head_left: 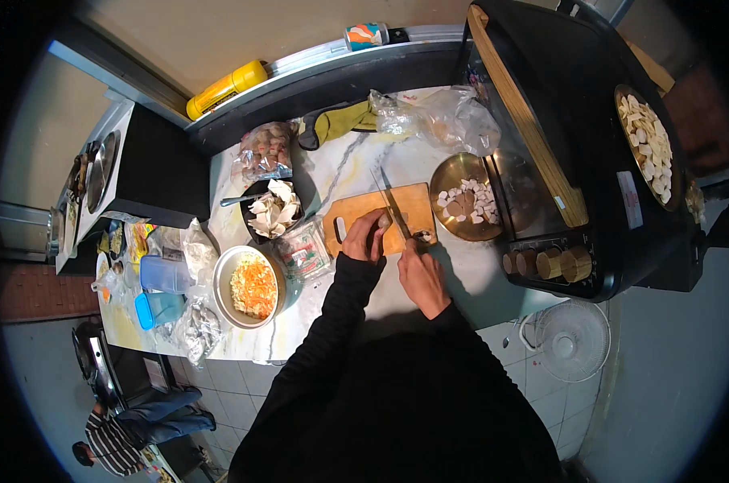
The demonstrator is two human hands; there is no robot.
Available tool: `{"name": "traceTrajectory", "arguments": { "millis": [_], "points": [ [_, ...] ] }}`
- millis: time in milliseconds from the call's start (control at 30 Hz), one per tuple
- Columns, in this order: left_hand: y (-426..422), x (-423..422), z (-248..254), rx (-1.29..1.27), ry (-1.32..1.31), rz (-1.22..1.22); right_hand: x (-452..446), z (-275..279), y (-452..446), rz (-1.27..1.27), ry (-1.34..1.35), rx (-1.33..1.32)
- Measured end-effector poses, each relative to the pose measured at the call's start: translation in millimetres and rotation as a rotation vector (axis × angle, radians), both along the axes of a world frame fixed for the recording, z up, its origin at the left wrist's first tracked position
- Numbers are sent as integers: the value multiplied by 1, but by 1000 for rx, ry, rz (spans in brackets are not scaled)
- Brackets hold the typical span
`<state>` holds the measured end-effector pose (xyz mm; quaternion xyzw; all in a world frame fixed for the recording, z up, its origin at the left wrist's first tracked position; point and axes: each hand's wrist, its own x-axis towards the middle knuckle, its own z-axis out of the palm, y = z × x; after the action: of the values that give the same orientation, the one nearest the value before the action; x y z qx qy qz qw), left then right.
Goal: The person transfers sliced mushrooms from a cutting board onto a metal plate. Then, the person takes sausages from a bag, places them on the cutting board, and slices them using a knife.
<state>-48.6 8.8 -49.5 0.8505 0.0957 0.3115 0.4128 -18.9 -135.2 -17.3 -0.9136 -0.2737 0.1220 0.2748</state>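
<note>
My right hand grips the handle of a kitchen knife, whose blade lies across the wooden cutting board. Left of the blade, my left hand rests on the board with curled fingers; whatever they press is hidden. Small pieces of food lie on the board by the knife handle. To the board's right, a round metal plate holds diced whitish pieces. To its left stand a dark bowl of pale, torn-looking pieces and a light pot of shredded orange and pale vegetables.
A black oven with a wooden handle stands at right, a plate of sliced pieces on top. Plastic bags, a green-black glove and blue-lidded containers share the table. A fan and another person are beyond.
</note>
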Motion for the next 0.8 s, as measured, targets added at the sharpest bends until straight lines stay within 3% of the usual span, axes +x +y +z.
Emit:
{"name": "traceTrajectory", "arguments": {
  "millis": [300,367,800],
  "points": [
    [0,-2,-5,-122,54,11,-3,1,2,-52,-61,86],
    [2,-1,-5,8,-19,3,-2,-1,1,-9,-95,59],
    [0,-1,-11,41,-31,45,-8,0,4,33,-13,-25]
  ]
}}
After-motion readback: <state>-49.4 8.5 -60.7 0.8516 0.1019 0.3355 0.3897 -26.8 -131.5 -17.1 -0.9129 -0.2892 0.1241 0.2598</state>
